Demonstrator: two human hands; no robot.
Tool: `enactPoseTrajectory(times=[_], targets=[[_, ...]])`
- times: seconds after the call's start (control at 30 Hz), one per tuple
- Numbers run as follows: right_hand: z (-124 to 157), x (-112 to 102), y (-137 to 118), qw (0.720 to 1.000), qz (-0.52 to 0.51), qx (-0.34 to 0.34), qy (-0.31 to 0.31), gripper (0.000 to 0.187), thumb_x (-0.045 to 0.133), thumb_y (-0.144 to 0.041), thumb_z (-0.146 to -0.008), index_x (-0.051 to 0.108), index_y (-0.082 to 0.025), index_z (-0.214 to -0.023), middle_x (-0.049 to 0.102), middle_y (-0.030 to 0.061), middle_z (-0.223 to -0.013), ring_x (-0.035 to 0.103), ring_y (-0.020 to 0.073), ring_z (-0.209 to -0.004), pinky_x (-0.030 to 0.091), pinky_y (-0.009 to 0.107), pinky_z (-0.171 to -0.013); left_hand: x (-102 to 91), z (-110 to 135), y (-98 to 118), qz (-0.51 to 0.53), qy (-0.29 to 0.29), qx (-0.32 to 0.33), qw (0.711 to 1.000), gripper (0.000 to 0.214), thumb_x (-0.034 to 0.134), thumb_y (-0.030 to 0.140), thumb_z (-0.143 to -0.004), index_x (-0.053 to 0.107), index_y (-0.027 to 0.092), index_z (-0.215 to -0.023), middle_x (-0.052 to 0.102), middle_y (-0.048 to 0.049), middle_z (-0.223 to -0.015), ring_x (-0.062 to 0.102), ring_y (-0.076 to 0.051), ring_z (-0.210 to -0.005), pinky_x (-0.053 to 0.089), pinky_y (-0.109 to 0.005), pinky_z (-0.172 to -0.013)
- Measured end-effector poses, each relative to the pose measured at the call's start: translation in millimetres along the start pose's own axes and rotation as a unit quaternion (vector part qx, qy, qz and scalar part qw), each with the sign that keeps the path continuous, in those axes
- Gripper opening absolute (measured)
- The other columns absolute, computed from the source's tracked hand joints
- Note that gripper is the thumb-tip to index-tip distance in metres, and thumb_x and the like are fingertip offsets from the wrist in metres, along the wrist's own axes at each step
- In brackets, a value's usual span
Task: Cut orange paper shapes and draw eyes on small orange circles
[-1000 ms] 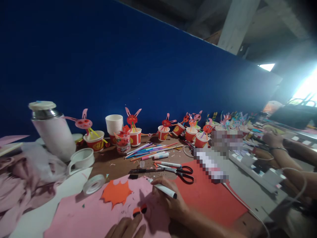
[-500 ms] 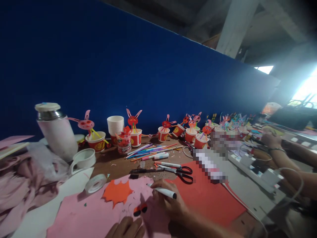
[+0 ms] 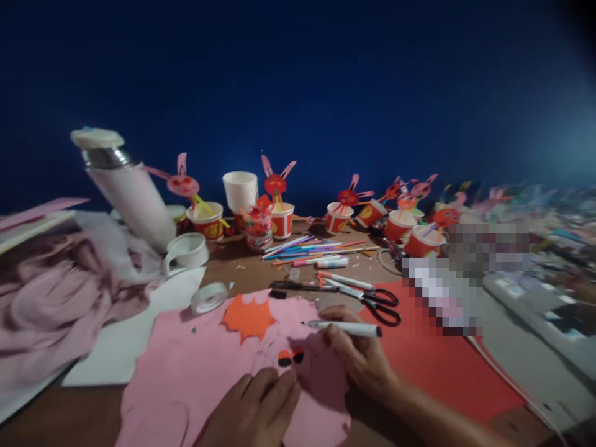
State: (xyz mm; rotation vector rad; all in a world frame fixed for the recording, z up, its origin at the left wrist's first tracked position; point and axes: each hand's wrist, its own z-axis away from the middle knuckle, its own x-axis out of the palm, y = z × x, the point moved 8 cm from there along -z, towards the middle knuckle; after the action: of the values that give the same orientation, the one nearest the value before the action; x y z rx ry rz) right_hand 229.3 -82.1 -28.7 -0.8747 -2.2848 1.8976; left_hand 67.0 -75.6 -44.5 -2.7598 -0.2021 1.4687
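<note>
My right hand [image 3: 361, 357] grips a white marker [image 3: 347, 328] between thumb and fingers, its dark tip pointing left above a pink sheet [image 3: 162, 366]. My left hand [image 3: 261, 406] lies on that sheet with its fingers stretched forward. Just beyond its fingertips are two small orange-and-black pieces [image 3: 285, 357]. A spiky orange cut-out [image 3: 249, 318] rests on the pink sheet, left of the marker tip. Under my right forearm and beyond it spreads a red sheet [image 3: 447, 360]. Black-handled scissors [image 3: 384, 305] lie past my right hand.
Behind are colored sticks [image 3: 302, 248], a stack of white cups [image 3: 241, 191] and several red cups [image 3: 339, 217] with rabbit-like figures. At left are a roll of white tape [image 3: 208, 298], a mug [image 3: 193, 251], a leaning thermos [image 3: 130, 192] and pink cloth [image 3: 69, 298]. A power strip [image 3: 535, 316] lies right.
The view has turned left and down, so the co-worker's arms at right have left it. My right hand still holds the marker over the pink sheet; more of my left hand shows.
</note>
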Motion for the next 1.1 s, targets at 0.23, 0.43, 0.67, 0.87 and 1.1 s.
enactPoseTrajectory(times=[0.23,0.43,0.67,0.87,1.1], targets=[[-2,5,7,0.999,0.002,0.044,-0.02,0.014,0.054,-0.032,-0.084,0.056,-0.019,-0.083,0.057,0.001,-0.069,0.055,0.0127,-0.059,0.045,0.023,-0.052,0.9,-8,-1,0.062,-0.153,-0.024,0.986,0.054,0.049,0.05,-0.081,0.049,0.01,-0.118,0.053,-0.0131,-0.121,0.048,-0.023,-0.089,0.043,-0.034,-0.068],[5,8,13,0.995,0.004,0.085,-0.042,0.017,0.055,-0.032,-0.083,0.055,-0.02,-0.071,0.057,-0.0008,-0.057,0.052,0.0117,-0.049,0.042,0.022,-0.044,-2.3,-10,-3,0.073,-0.14,-0.035,0.987,0.047,0.045,0.049,-0.085,0.054,0.012,-0.112,0.055,-0.0093,-0.12,0.048,-0.022,-0.09,0.042,-0.032,-0.067],[4,13,4,0.994,0.069,0.055,-0.065,0.011,0.058,-0.026,-0.08,0.059,-0.021,-0.07,0.062,-0.0001,-0.055,0.057,0.0122,-0.045,0.045,0.02,-0.04,-5.2,-10,-5,0.072,-0.098,-0.041,0.992,0.045,0.043,0.051,-0.086,0.059,0.014,-0.107,0.058,-0.0051,-0.117,0.048,-0.02,-0.088,0.039,-0.03,-0.062],[4,16,2,0.993,0.088,0.043,-0.072,0.011,0.059,-0.023,-0.08,0.057,-0.022,-0.069,0.06,-0.001,-0.055,0.057,0.0115,-0.045,0.045,0.019,-0.04,-1.6,-9,-6,0.073,-0.123,-0.053,0.988,0.045,0.042,0.051,-0.086,0.058,0.015,-0.108,0.056,-0.0061,-0.118,0.047,-0.021,-0.09,0.038,-0.031,-0.064],[5,17,-1,0.992,0.092,0.022,-0.082,0.006,0.058,-0.021,-0.081,0.057,-0.022,-0.075,0.063,0.0005,-0.062,0.06,0.0119,-0.051,0.048,0.021,-0.044,-2.6,-11,-5,0.083,-0.105,-0.06,0.989,0.043,0.043,0.049,-0.086,0.06,0.014,-0.104,0.058,-0.0062,-0.116,0.048,-0.021,-0.087,0.037,-0.032,-0.061]])
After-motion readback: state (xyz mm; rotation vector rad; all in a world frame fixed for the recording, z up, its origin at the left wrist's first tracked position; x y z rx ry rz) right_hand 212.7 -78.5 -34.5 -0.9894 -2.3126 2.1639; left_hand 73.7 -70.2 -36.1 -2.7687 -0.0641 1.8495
